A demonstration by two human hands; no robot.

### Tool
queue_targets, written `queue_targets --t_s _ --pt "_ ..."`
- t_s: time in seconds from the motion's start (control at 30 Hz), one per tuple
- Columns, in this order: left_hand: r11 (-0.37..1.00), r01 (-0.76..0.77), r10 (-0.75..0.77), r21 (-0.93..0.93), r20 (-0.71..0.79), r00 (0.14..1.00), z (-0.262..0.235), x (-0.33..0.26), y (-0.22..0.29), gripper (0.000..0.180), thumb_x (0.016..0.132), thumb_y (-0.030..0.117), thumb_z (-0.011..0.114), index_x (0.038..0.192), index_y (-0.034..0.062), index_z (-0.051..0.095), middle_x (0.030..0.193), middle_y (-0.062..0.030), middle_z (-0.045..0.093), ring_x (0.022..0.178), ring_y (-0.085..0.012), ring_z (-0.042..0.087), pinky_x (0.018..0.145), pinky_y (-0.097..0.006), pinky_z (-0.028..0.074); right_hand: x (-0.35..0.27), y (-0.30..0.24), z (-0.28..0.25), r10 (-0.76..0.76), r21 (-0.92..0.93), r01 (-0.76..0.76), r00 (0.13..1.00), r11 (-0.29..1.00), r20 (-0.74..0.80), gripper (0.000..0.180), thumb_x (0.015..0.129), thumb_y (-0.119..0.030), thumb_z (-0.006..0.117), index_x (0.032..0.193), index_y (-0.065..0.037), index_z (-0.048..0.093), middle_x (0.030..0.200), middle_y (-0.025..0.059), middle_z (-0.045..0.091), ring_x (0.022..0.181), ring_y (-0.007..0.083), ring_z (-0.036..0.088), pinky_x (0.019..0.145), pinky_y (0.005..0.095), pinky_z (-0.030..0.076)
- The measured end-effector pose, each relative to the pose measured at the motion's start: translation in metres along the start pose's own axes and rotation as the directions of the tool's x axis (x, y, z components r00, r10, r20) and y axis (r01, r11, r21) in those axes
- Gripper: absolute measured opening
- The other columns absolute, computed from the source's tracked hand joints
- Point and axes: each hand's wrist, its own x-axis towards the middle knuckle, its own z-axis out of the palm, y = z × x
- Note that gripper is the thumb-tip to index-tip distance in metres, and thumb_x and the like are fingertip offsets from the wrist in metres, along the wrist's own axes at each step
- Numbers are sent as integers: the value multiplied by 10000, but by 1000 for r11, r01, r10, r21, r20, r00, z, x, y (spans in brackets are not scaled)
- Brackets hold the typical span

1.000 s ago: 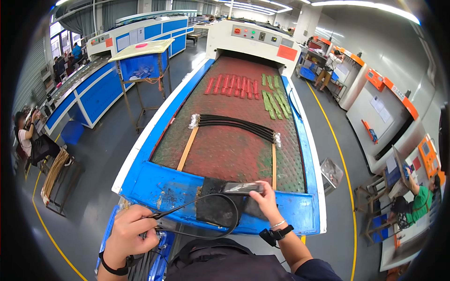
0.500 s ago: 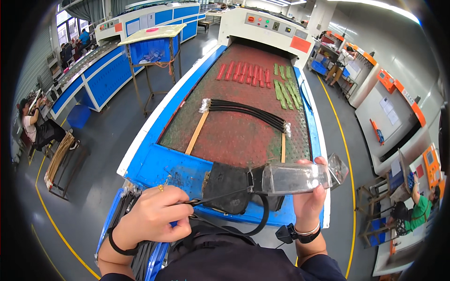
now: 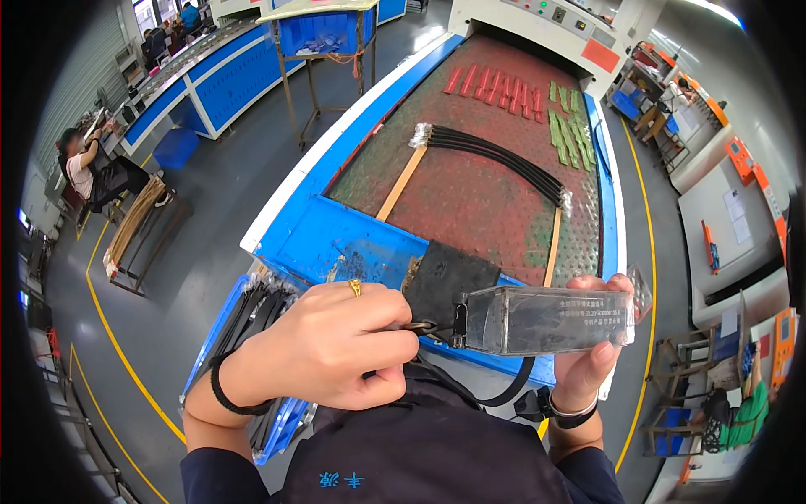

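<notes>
Here, a clear plastic sleeve held at chest height
Right hand grips the sleeve; left hand fingers pinch a black cable at its open end

Single head cam, fisheye, looks down close on hands, conveyor ahead; rim distorted, probably unreliable.

The left hand is raised in front of the chest, its back turned up, fingers curled tight into a closed grip with the thumb tucked beneath; a gold ring sits on 1 finger and a dark band circles the wrist behind that grip. To the right of it, level and well apart, the right hand stands palm inward, fingers wrapped in a closed grip, a watch on the wrist below.
</notes>
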Motion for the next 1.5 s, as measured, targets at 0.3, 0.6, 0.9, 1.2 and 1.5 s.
queue_targets --t_s 0.3,0.6,0.9,1.2,1.5 --pt "998 -29 29 -50 0 1000 4 3 -1 157 463 47 567 618 68 572 677 -38 517 481 -156 466 408 -264 342 1 4 5 1 -3 -1 1000 1000 28 761 708 -468 697 1242 -82 318 1076 139 501 1013 207 513 835 335 465" --pt "997 -37 35 -71 -23 999 6 2 -2 151 460 53 565 610 66 568 673 -39 519 478 -152 468 409 -261 345 -1 1 5 5 -3 -5 1000 1000 -31 753 659 -445 732 1191 -88 336 1027 150 524 977 214 531 808 327 474" --pt "999 -13 11 -45 -36 999 6 0 -1 165 447 45 552 610 62 574 674 -41 523 485 -162 469 411 -267 343 -2 1 6 -45 -46 45 999 998 3 737 674 -462 707 1188 -80 341 1019 127 511 949 181 520 777 283 469" --pt "998 -66 66 -6 -77 995 3 -1 0 160 438 59 566 598 65 569 675 -42 514 457 -162 428 411 -261 337 -2 -2 -7 -22 45 31 981 999 -192 705 697 -457 659 1203 -82 343 1026 115 491 929 188 530 767 312 497" --pt "984 -179 179 0 -25 984 2 4 2 147 463 93 607 600 59 567 686 -54 519 468 -156 427 421 -257 350 4 -9 10 71 87 -63 994 994 -88 788 593 -449 783 1141 -78 356 966 161 558 901 224 571 758 315 498"
